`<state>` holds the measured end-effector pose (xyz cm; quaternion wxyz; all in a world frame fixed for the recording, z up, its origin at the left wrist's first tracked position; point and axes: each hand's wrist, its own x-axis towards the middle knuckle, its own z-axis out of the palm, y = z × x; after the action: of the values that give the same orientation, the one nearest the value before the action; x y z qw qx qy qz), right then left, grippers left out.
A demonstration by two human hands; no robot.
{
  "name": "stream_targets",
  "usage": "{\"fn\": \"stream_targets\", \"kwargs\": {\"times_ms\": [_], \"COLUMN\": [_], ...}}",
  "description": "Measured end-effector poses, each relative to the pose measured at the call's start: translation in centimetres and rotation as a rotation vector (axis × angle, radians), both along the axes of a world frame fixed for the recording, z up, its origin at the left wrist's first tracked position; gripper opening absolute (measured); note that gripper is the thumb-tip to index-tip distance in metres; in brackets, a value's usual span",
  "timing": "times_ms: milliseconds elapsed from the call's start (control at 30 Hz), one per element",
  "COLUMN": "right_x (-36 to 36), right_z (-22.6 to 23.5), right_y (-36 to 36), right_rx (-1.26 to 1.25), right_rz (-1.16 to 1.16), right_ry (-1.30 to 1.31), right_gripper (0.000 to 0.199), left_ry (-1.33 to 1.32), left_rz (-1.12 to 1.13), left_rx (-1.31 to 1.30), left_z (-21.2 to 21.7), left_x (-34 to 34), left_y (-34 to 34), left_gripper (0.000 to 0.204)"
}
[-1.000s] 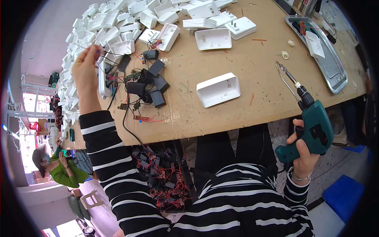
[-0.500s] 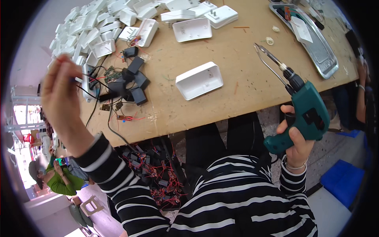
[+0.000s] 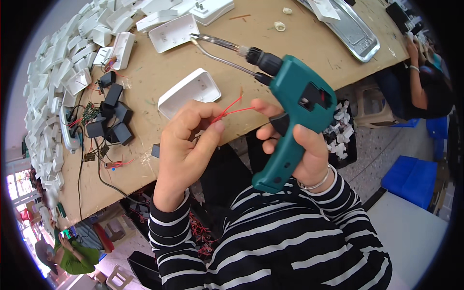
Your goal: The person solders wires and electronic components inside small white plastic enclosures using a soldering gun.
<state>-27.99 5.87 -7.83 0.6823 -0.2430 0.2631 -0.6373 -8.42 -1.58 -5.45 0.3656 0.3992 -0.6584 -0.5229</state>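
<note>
- Red wires [image 3: 234, 111], thin, 2 ends showing: above table's near edge, in L hand [image 3: 186, 150]; thumb + forefinger together, clamped on wires.
- Soldering gun [image 3: 307, 99], green, blk collar: R hand [image 3: 311, 152] closed round its handle, forefinger near 1 wire end; can't tell if touching. Tip points up & L, clear of wires.
- White open box [image 3: 191, 92], approx. rectangular: on table [image 3: 145, 82], just beyond L hand.
- 2nd white shell [image 3: 169, 38]: farther back.
- Blk blocks w/ wiring [image 3: 116, 116]: L of hands.
- White casings [image 3: 58, 63], qty. many: heaped far L.
- Metal tray [image 3: 355, 38]: far R.
- Co-worker, green top [image 3: 79, 261]: beyond table, lower L.
</note>
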Motion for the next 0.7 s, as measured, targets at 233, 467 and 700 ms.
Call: {"fn": "stream_targets", "kwargs": {"times_ms": [233,467,700], "right_x": [0.4,0.1,-0.6], "right_z": [0.1,0.0,1.2], "right_y": [-0.8,-1.4,-1.2], "right_rx": [0.068,0.057,0.023], "right_rz": [-0.013,-0.036,-0.063], "right_ry": [0.015,0.017,0.255], "right_gripper": [0.064,0.059,0.056], "left_ry": [-0.081,-0.258,-0.251], "left_rz": [-0.183,-0.043,0.015], "left_rx": [-0.169,-0.209,-0.272], "left_z": [-0.3,0.5,0.9], "left_x": [0.1,-1.1,-1.5], "left_y": [-1.0,-0.4,0.5], "left_gripper": [0.008,0.007,0.007]}}
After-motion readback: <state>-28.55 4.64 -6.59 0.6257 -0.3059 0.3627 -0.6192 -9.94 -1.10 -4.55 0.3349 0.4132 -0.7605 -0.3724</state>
